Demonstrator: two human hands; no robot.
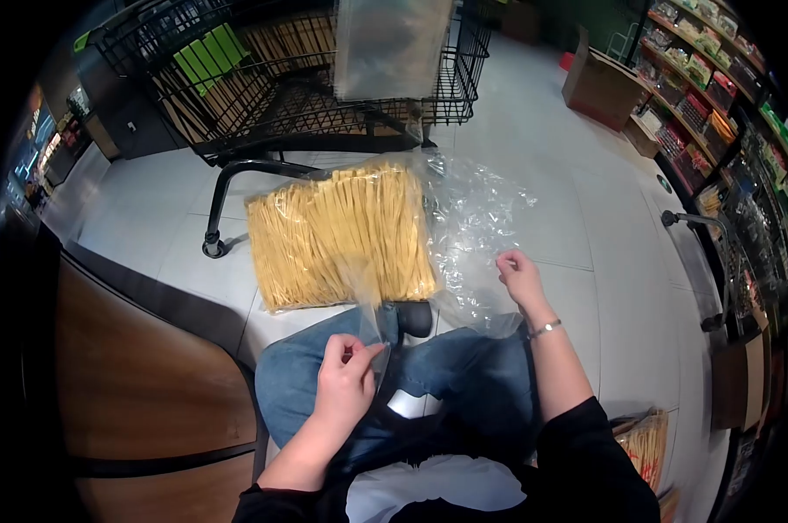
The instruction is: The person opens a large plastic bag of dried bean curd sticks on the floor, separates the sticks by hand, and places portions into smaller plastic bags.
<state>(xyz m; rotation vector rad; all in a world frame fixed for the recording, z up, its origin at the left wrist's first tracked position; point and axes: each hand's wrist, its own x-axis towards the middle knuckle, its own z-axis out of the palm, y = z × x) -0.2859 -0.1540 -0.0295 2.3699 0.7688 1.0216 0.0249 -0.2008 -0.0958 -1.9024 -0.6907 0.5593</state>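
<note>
My left hand pinches a thin clear plastic bag between thumb and fingers, above my left thigh. The thin bag hangs partly in front of a large clear sack on the floor. Long, dry yellow strips fill the sack's left part, while its loose crumpled end spreads to the right. My right hand is at the right edge of that loose plastic, fingers curled together. Whether they grip the film, I cannot make out.
A black wire shopping cart stands just beyond the sack, with clear plastic sheets hanging over its side. A brown wooden panel is at my left. At the right are stocked shelves, a cardboard box and another bundle of strips.
</note>
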